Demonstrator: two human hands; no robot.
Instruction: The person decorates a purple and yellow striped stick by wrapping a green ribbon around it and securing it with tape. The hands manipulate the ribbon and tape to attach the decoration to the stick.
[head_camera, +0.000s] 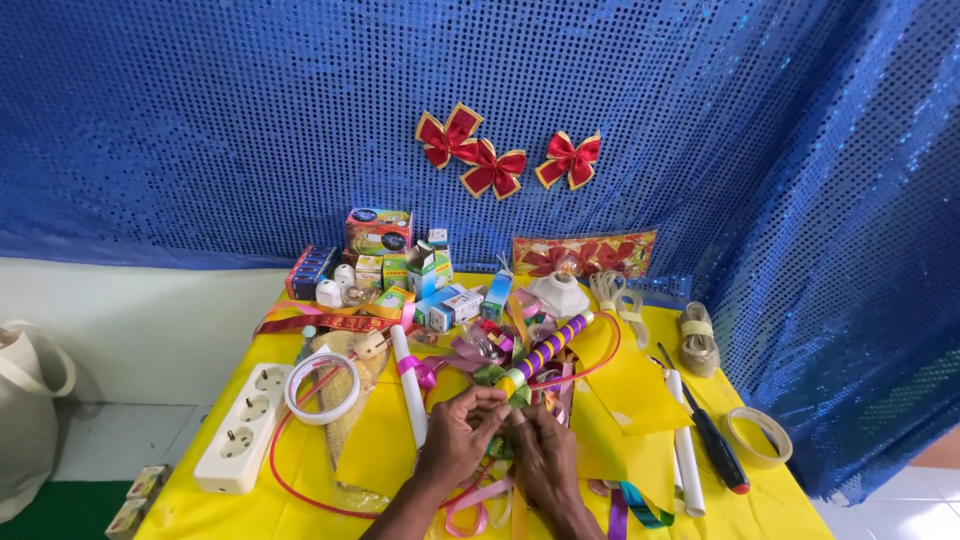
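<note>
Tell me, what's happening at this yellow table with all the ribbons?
A person sits at a yellow table crowded with craft bits. Both hands meet at the near end of a purple-and-yellow striped stick: the left hand and right hand pinch green ribbon around it. Beside them lie a white power strip, a tape roll, a screwdriver and small boxes. Three red bows hang on the blue sequin backdrop.

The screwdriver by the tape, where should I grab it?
Grab the screwdriver by its thick black handle, coming from above. It lies flat on the yellow table, its thin metal tip pointing away, between a white tube and the tape roll.
</note>
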